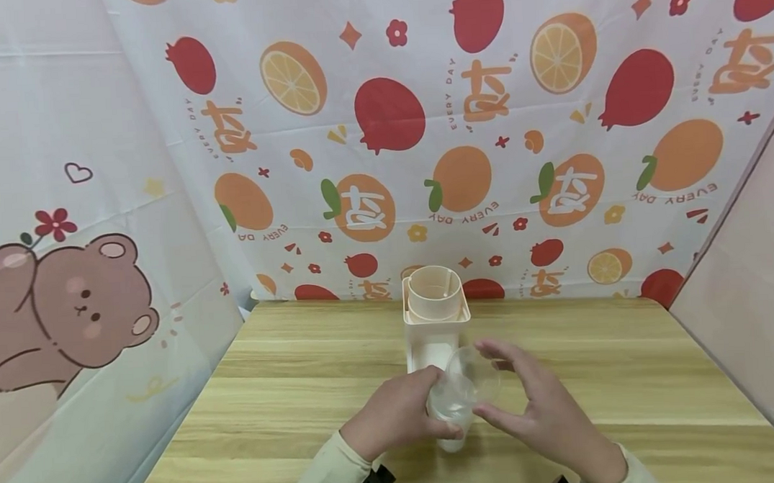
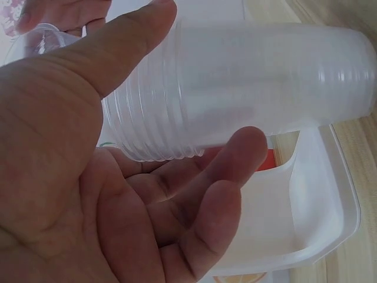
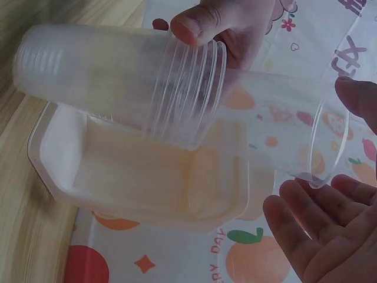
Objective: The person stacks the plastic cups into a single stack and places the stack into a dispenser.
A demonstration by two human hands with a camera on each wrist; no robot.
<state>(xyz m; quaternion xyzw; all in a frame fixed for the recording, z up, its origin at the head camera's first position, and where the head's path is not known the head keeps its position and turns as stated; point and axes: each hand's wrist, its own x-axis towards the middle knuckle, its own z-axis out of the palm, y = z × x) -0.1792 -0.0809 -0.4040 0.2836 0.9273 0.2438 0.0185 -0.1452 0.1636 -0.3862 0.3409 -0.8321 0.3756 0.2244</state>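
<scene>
My left hand (image 1: 401,416) grips a stack of clear plastic cups (image 2: 253,82) near the rims, thumb on one side and fingers on the other. The stack lies tilted, its rims toward my right hand (image 1: 550,414). A single clear plastic cup (image 3: 277,121) juts out from the rim end, its base still inside the stack. Around this cup's rim are the thumb and fingertips of my right hand. Just beyond both hands stands a cream plastic holder (image 1: 437,326) with a round tube at its top; its open tray-like body (image 3: 141,171) shows behind the stack.
The holder stands on a wood-grain table (image 1: 303,389), near its back edge. A fruit-print cloth (image 1: 391,198) hangs behind the table, and a bear-print cloth (image 1: 72,306) hangs on the left. A pale panel (image 1: 753,312) borders the right side.
</scene>
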